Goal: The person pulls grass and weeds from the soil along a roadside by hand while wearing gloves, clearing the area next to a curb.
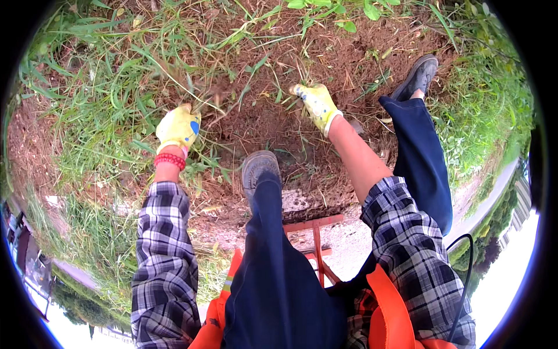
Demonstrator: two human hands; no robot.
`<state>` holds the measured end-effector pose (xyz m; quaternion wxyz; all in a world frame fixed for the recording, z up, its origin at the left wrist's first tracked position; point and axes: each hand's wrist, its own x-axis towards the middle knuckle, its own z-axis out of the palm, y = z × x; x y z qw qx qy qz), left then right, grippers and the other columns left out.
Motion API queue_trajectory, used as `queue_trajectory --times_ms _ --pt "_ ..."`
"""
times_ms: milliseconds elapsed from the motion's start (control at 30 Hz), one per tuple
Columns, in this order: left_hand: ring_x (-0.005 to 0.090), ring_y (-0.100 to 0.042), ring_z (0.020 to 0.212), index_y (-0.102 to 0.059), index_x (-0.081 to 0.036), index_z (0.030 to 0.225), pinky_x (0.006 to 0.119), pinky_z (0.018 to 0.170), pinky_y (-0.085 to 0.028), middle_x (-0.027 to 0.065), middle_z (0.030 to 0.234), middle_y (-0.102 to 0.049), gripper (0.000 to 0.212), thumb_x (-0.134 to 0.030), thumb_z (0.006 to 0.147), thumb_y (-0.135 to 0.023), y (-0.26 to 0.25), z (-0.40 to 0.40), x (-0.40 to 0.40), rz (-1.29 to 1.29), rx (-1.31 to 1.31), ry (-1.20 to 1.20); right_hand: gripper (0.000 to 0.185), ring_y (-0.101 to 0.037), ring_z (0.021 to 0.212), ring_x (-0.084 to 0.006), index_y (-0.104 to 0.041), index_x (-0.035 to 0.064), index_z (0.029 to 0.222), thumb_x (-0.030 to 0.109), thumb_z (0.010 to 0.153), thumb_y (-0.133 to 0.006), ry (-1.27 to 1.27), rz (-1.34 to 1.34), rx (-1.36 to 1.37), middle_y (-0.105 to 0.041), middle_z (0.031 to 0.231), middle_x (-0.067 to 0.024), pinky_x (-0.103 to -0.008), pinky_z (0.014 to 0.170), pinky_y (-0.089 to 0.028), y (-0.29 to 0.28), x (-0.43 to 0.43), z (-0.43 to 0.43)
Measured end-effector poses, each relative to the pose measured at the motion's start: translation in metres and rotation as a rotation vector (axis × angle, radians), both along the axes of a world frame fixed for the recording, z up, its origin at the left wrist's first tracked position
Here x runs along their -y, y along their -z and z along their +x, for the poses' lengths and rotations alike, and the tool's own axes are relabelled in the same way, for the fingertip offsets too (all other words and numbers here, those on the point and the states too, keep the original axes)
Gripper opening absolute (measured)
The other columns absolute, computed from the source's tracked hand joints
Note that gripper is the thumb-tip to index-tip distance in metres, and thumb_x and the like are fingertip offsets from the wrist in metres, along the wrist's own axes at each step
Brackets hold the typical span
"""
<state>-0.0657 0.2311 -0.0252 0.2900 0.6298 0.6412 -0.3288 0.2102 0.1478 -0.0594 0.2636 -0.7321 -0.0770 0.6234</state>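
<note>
My left hand (178,126), in a yellow work glove with blue spots, is closed on a tuft of weeds (209,99) whose stems and blurred roots stick out to its right. A red bead bracelet (170,160) circles that wrist. Farther right, my right hand (314,104), in a matching glove, is closed around some thin grass stems (304,109) just above the bare reddish soil (261,118). Its fingertips are partly hidden.
My shoes (260,168) stand on the soil, one between my hands, the other (416,76) at the upper right. Tall grass (104,109) grows on the left and more weeds (484,104) on the right. Behind my legs are a pale kerb and a red metal frame (318,244).
</note>
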Motion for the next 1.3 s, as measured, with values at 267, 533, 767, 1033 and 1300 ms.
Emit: queue_trajectory --times_ms 267,533,767,1033,1300 --pt "0.0340 -0.060 0.092 -0.041 -0.003 0.119 0.042 0.076 -0.048 0.0194 0.105 -0.059 0.047 -0.031 0.083 -0.052 0.050 0.016 0.064 0.123 0.030 -0.068 0.019 -0.049 0.051 -0.0093 -0.060 0.0025 0.085 0.019 0.078 -0.067 0.117 -0.067 -0.031 -0.055 0.067 -0.0012 -0.0231 0.043 -0.040 -0.054 0.077 0.019" --pt "0.0147 -0.061 0.080 -0.061 -0.001 0.096 0.027 0.071 -0.048 0.0059 0.088 -0.064 0.022 -0.020 0.088 -0.052 0.049 0.030 0.102 -0.224 1.174 -1.011 0.018 -0.056 0.077 -0.0080 -0.062 -0.0011 0.095 0.012 0.082 -0.063 -0.091 0.086 -0.133 -0.063 0.086 -0.0037 -0.0232 0.069 -0.046 -0.122 0.083 -0.016" --pt "0.0382 -0.049 0.106 -0.047 -0.007 0.116 0.041 0.086 -0.043 0.0226 0.115 -0.049 0.056 -0.043 0.075 -0.059 -0.024 0.087 0.127 -0.248 0.928 -0.021 0.031 -0.056 0.099 -0.0211 -0.051 0.0049 0.113 0.024 0.089 -0.051 0.479 0.073 -0.881 -0.057 0.105 -0.0083 -0.0415 0.084 -0.048 -0.101 0.096 -0.020" --pt "0.0227 -0.054 0.097 -0.047 -0.001 0.116 0.035 0.083 -0.045 0.0116 0.106 -0.057 0.044 -0.025 0.081 -0.057 -0.078 0.010 0.157 -0.238 1.318 -1.581 0.052 -0.047 0.111 -0.0148 -0.038 0.0058 0.131 0.023 0.086 -0.057 -0.088 -0.122 -1.009 -0.048 0.123 -0.0070 -0.0346 0.094 -0.038 -0.150 0.061 -0.061" --pt "0.0174 -0.058 0.088 -0.052 -0.005 0.110 0.026 0.063 -0.048 0.0065 0.104 -0.058 0.027 -0.023 0.090 -0.045 -0.219 -0.358 0.294 0.851 -0.091 -1.371 0.034 -0.059 0.084 -0.0149 -0.051 -0.0016 0.115 0.020 0.089 -0.049 0.017 0.093 -0.411 -0.061 0.095 -0.0095 -0.0269 0.076 -0.046 -0.169 0.043 -0.008"
